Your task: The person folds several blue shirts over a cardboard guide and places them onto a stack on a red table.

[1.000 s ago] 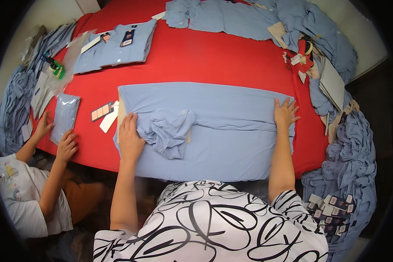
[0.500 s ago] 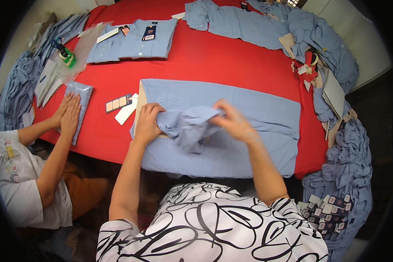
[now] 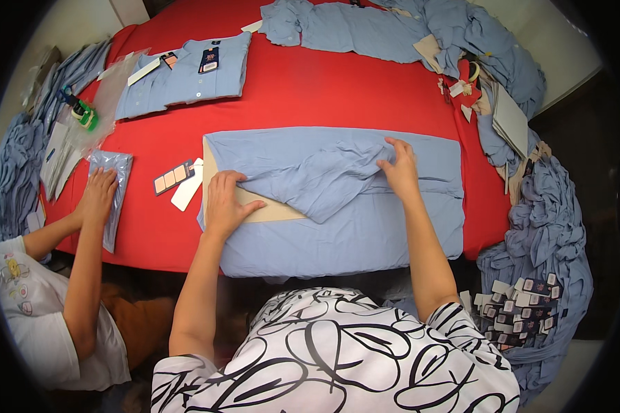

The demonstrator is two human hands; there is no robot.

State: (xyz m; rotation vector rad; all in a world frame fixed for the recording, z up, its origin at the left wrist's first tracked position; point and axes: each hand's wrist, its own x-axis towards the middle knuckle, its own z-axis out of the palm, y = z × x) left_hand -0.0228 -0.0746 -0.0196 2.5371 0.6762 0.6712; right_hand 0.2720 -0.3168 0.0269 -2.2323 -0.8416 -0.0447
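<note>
A light blue shirt [image 3: 310, 244] lies spread across the table before me, wrapped about a beige card [image 3: 272, 208]. Its loose sleeve [image 3: 324, 180] runs diagonally over the body, wrinkled. My left hand [image 3: 225, 206] rests palm down at the shirt's left end, on the card and the sleeve's edge, thumb apart from the fingers. At the sleeve's right end is my right hand [image 3: 401, 168], its thumb and fingers apart and touching the cloth. Beside the shirt's left edge lie hang tags [image 3: 174, 177], one dark and one white.
At the left, another person's hands [image 3: 98, 196] press a shirt in clear plastic [image 3: 110, 234]. Folded shirts [image 3: 217, 79] lie at the back, near a green-based tool [image 3: 84, 115]. Blue garments [image 3: 548, 241] are heaped along the right, with a pile of tags [image 3: 520, 310] on them.
My right hand has moved right, drawing the bunched sleeve out flatter, and its grip has loosened. More of the beige card shows beside my left hand. The view has shifted slightly.
</note>
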